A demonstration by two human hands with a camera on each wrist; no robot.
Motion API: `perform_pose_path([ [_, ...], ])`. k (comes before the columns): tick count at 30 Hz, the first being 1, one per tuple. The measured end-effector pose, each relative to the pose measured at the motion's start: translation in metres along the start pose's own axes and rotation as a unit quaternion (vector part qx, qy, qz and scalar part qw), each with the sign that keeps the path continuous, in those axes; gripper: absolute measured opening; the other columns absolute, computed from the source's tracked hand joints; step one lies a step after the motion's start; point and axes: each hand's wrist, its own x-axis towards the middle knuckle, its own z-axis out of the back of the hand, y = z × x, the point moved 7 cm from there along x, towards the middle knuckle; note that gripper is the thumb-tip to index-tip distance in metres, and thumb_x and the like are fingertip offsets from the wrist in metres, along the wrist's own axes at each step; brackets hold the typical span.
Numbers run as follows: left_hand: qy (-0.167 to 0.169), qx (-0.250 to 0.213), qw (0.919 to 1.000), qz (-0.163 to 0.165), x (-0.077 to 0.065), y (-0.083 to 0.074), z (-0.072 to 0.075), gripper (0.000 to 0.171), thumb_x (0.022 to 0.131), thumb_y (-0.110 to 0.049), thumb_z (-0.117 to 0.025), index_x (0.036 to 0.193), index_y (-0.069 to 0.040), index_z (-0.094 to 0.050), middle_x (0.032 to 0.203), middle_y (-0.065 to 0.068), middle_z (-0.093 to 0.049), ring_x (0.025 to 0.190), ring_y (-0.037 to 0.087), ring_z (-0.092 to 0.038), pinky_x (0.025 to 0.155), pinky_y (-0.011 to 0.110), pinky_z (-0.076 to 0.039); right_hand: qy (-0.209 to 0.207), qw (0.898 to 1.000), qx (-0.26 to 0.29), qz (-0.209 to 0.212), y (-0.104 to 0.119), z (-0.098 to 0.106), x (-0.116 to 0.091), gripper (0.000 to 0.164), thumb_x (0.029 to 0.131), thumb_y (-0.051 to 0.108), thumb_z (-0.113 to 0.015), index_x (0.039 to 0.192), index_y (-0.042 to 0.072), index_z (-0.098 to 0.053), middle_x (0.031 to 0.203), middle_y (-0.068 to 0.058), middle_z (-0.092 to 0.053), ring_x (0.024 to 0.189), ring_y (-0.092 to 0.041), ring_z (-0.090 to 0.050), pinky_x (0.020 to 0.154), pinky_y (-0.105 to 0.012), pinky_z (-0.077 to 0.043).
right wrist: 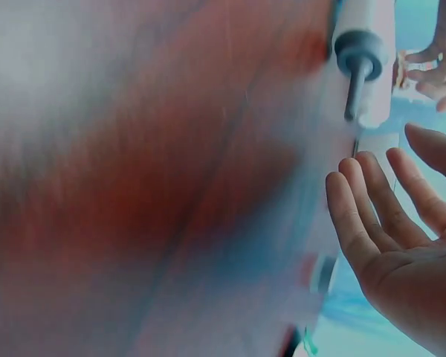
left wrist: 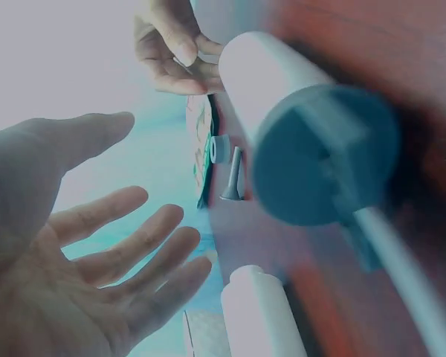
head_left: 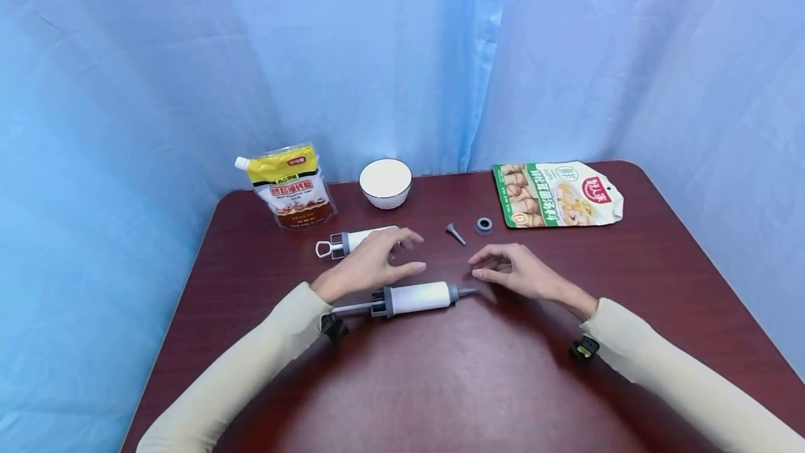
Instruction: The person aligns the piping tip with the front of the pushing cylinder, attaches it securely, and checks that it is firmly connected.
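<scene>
A blue curtain (head_left: 365,54) hangs behind the bench (head_left: 440,383). Near the frame's centre, the front syringe (head_left: 420,298) lies just below the left hand (head_left: 371,261), nozzle (head_left: 467,292) towards the right hand (head_left: 520,272); both are empty, fingers loose. Likely a reach or release; lifting it calls for a grip.

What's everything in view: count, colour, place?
Nozzled plunger syringe: 1, white-grey, frontmost
Second plunger syringe: 1, white-grey, behind it
Loose nozzle: 1, grey, centre
Ring: 1, grey, beside loose nozzle
Bowl: 1, white, back
Spouted pouch: 1, yellow, white, brown, back left
Packet: 1, green-white, back right
Table: 1, reddish-brown, underneath
Curtain: count unclear, blue, behind
Wrist cameras: 2, black, at cuffs
Sleeves: 2, cream, on arms
Left hand: 1, bare, near syringes
Right hand: 1, bare, right of syringes
</scene>
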Motion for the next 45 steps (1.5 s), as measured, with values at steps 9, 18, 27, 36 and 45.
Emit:
perform_pose_path([
  [9, 0.032, -0.03, 0.9988, 0.022, 0.053, -0.001, 0.013, 0.042, 0.097, -0.029, -0.075, 0.133, -0.009, -0.066, 0.115, 0.011, -0.076, 0.103, 0.022, -0.074, 0.096, 0.037, -0.058, -0.028, 0.996, -0.082, -0.009, -0.014, 0.031, 0.018, 0.024, 0.097, 0.016, -0.075, 0.118, 0.004, -0.073, 0.109, -0.006, -0.078, 0.097, -0.018, -0.074, 0.085, -0.032, -0.06],
  [18, 0.091, 0.032, 0.995, 0.024, 0.097, 0.007, -0.011, 0.047, 0.095, -0.017, -0.075, 0.138, -0.002, -0.063, 0.122, 0.017, -0.073, 0.108, 0.026, -0.072, 0.097, 0.034, -0.056, -0.08, 0.992, -0.097, -0.028, -0.041, 0.059, 0.039, 0.025, 0.091, 0.014, -0.081, 0.111, 0.002, -0.072, 0.104, -0.014, -0.077, 0.089, -0.025, -0.077, 0.076, -0.027, -0.059],
  [27, 0.108, 0.07, 0.9909, 0.039, 0.129, 0.008, -0.029, 0.053, 0.09, -0.009, -0.078, 0.14, -0.001, -0.061, 0.121, 0.017, -0.072, 0.111, 0.026, -0.067, 0.101, 0.036, -0.053, -0.105, 0.986, -0.11, -0.071, -0.052, 0.064, 0.051, 0.044, 0.086, 0.017, -0.087, 0.123, 0.001, -0.068, 0.111, -0.019, -0.073, 0.093, -0.031, -0.075, 0.082, -0.042, -0.06],
  [36, 0.132, 0.074, 0.9863, 0.065, 0.138, 0.011, -0.045, 0.046, 0.092, 0.0, -0.066, 0.138, -0.002, -0.062, 0.119, 0.017, -0.069, 0.103, 0.024, -0.061, 0.097, 0.035, -0.052, -0.087, 0.987, -0.112, -0.07, -0.049, 0.051, 0.062, 0.043, 0.087, 0.011, -0.084, 0.124, -0.005, -0.068, 0.111, -0.023, -0.075, 0.084, -0.026, -0.077, 0.079, -0.043, -0.06],
  [45, 0.14, 0.085, 0.9847, 0.062, 0.141, 0.013, -0.052, 0.036, 0.092, 0.001, -0.064, 0.127, -0.002, -0.071, 0.106, 0.011, -0.071, 0.091, 0.017, -0.06, 0.081, 0.025, -0.049, -0.072, 0.988, -0.117, -0.066, -0.046, 0.038, 0.061, 0.033, 0.09, 0.01, -0.081, 0.118, -0.004, -0.07, 0.104, -0.02, -0.075, 0.082, -0.024, -0.074, 0.076, -0.039, -0.059],
])
